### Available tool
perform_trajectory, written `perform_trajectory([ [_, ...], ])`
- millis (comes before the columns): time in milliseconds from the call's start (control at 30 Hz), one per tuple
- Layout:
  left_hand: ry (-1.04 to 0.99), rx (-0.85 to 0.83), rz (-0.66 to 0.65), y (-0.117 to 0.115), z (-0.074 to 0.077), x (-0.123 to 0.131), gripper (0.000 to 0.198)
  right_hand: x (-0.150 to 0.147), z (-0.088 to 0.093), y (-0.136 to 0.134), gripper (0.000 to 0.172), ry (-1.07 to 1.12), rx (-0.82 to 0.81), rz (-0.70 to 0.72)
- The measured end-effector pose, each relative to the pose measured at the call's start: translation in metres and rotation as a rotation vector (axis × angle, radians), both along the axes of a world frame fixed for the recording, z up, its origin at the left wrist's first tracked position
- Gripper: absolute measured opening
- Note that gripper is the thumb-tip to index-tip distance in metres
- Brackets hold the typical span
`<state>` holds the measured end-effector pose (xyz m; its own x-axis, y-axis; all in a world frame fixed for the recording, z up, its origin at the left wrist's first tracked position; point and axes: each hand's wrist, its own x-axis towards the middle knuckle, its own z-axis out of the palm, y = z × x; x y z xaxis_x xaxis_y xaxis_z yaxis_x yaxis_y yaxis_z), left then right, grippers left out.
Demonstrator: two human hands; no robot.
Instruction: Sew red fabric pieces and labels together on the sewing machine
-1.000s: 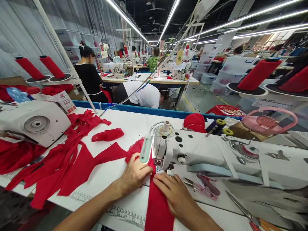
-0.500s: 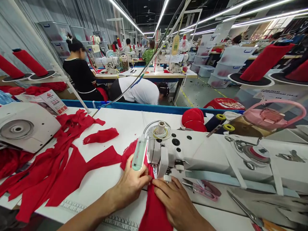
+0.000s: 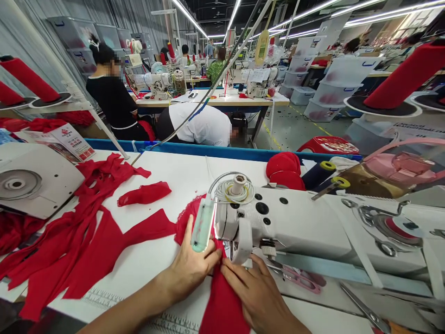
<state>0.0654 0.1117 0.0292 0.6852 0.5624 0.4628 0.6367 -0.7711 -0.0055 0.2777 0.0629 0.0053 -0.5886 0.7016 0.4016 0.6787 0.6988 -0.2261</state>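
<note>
Your left hand [image 3: 189, 269] lies flat on the red strip [image 3: 224, 306], fingers spread and pressing it to the table [image 3: 187, 176] just left of the needle area, thumb up beside the pale green lamp bar [image 3: 202, 226]. Your right hand [image 3: 255, 292] lies flat too, fingers narrow and together, tips on the strip's right edge under the machine head [image 3: 243, 218]. Neither hand grips; both pin the cloth from above.

The strip's long axis runs from the table's near edge, between your wrists, straight away from you to the foot; the needle itself is hidden behind the head. Both hands sit at about the same reach, the left a touch nearer the lace-edged end [image 3: 186, 213] that shows past the lamp.

The cloth is a soft, matte knit, thin and limp. The machine is hard, glossy white, with a thread coil on top. Right of your right hand, pink-handled snips [image 3: 299, 277] lie along the machine bed. Toward the table's left edge, cut red pieces [image 3: 86, 232] lie loosely overlapping, smooth and floppy, with a printed ruler [image 3: 104, 299] along the near edge.
</note>
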Motion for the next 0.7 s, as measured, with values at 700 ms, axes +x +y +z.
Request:
perform_trajectory([
  [700, -0.037, -0.072, 0.231, -0.023, -0.008, 0.028, 0.03, -0.008, 0.007, -0.005, 0.066, -0.083, -0.112, -0.039],
])
